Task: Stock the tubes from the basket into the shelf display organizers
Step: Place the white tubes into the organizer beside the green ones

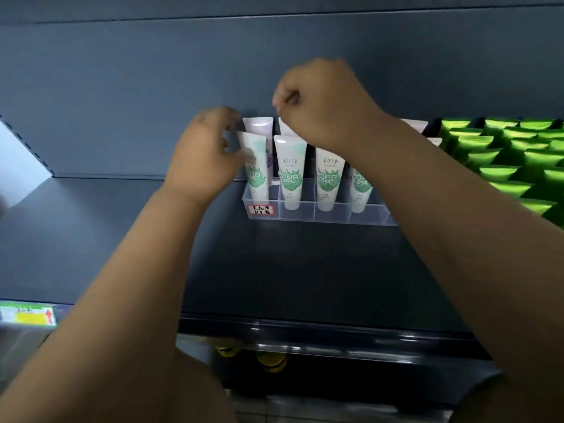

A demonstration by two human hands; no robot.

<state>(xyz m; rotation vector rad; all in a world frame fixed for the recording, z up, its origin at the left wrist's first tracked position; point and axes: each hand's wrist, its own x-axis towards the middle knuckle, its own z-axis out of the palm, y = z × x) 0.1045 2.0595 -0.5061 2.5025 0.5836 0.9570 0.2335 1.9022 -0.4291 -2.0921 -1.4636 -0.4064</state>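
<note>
A clear acrylic organizer with several compartments sits at the back of a dark shelf. White tubes with green leaf print stand cap-down in its front row. My left hand grips the leftmost front tube by its upper edge. My right hand is raised above the back row, fingers pinched on the top of a white tube behind the second front tube. A purple-tinted tube stands behind the leftmost one. The basket is out of view.
Rows of green packages fill the shelf to the right of the organizer. The dark shelf surface stretches in front. A green and yellow price label sits on the shelf edge at left. Gold-capped bottles show on the shelf below.
</note>
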